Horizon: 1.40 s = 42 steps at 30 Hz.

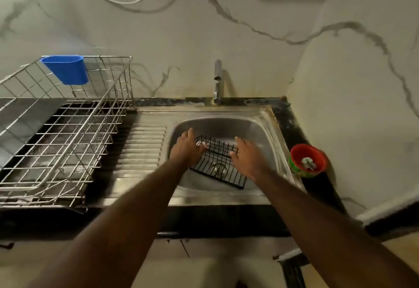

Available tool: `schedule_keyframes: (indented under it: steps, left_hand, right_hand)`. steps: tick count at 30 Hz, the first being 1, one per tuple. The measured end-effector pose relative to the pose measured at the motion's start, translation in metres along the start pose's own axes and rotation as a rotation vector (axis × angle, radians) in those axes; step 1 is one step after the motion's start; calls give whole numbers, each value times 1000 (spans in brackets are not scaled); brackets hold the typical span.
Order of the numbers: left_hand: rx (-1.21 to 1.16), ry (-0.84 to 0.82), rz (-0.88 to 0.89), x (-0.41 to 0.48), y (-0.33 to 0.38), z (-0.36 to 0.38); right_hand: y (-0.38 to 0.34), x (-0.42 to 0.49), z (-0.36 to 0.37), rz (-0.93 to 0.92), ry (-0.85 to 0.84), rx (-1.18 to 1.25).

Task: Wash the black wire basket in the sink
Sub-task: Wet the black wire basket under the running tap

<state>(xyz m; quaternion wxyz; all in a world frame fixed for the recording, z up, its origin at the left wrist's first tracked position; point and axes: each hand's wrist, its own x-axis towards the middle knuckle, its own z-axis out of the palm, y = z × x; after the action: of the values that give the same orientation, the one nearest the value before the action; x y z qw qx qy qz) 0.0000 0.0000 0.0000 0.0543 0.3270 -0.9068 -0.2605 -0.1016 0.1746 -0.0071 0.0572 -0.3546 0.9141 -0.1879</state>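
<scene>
The black wire basket (221, 163) lies in the steel sink (267, 129), over the drain. My left hand (186, 148) is at its left end, fingers spread, with the thumb touching the rim wire. My right hand (246, 155) is at the right end, fingers spread and relaxed, fingertips touching the rim. Neither hand is curled round the wires. The tap (217, 82) stands behind the sink, and no water is seen running.
A large steel dish rack (68, 133) with a blue cup holder (66, 69) stands on the counter to the left, beside the ribbed drainboard (141, 147). A red and green bowl (308, 161) with a scrubber sits right of the sink. Marble walls close in behind and right.
</scene>
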Motion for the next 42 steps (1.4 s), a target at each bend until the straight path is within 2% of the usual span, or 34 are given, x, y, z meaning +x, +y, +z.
schedule_keyframes:
  steps: [4, 7, 11, 21, 27, 38, 42]
  left_hand:
    - [-268, 0, -270, 6, 12, 19]
    - [-346, -14, -355, 10, 21, 31]
    - [-303, -5, -362, 24, 19, 32]
    - [-295, 5, -221, 88, 14, 8]
    - [-284, 18, -152, 122, 7, 3]
    - [-459, -19, -218, 166, 0, 3]
    - [-498, -31, -234, 175, -2, 3]
  right_hand:
    - [24, 20, -6, 7, -64, 141]
    - [34, 48, -8, 26, -80, 188]
    - [30, 80, -6, 19, -120, 191]
    - [11, 161, -18, 118, 9, 293]
    - [-5, 208, -25, 114, 55, 339]
    - [-18, 257, -16, 237, 94, 437]
    - [-22, 267, -14, 231, 81, 445]
